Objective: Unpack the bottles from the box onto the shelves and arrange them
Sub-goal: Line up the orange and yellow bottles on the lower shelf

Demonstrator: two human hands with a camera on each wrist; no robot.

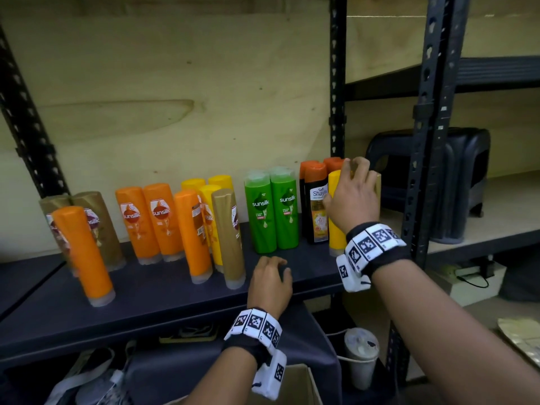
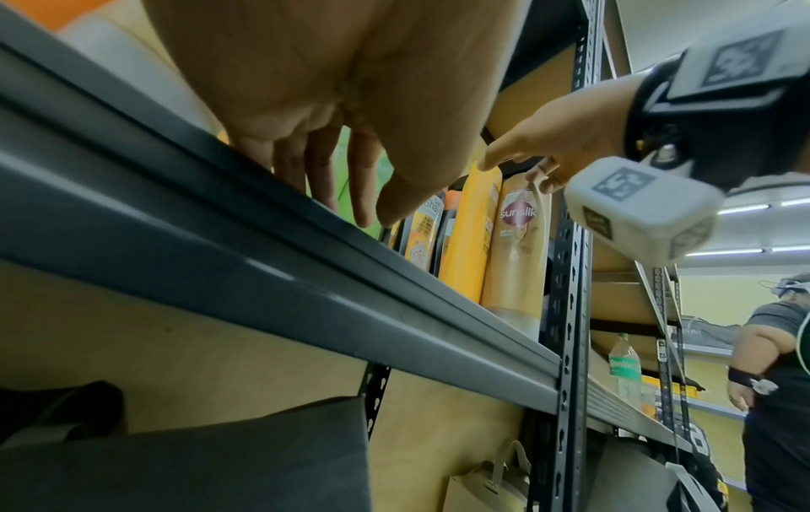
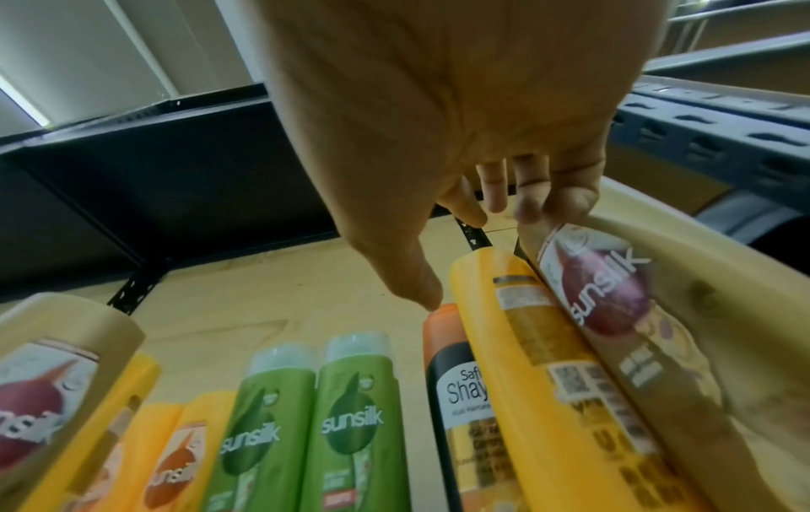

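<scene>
Several shampoo bottles stand on the dark shelf (image 1: 175,299): gold, orange and yellow ones at the left, two green ones (image 1: 273,211) in the middle, black ones with orange caps (image 1: 317,206) to their right. My right hand (image 1: 355,197) is at the shelf's right end, fingers curled over the top of a tilted gold bottle (image 3: 649,329), thumb by the yellow bottle (image 3: 526,363) beside it. My left hand (image 1: 270,280) rests on the shelf's front part with loosely curled fingers and holds nothing. A cardboard box (image 1: 301,384) shows at the bottom edge; its inside is hidden.
A perforated steel post (image 1: 423,141) stands just right of the gold bottle. Beyond it a dark plastic stool (image 1: 455,176) sits on the neighbouring shelf. A white cup (image 1: 361,355) and bags lie below. Another person (image 2: 780,381) stands further right.
</scene>
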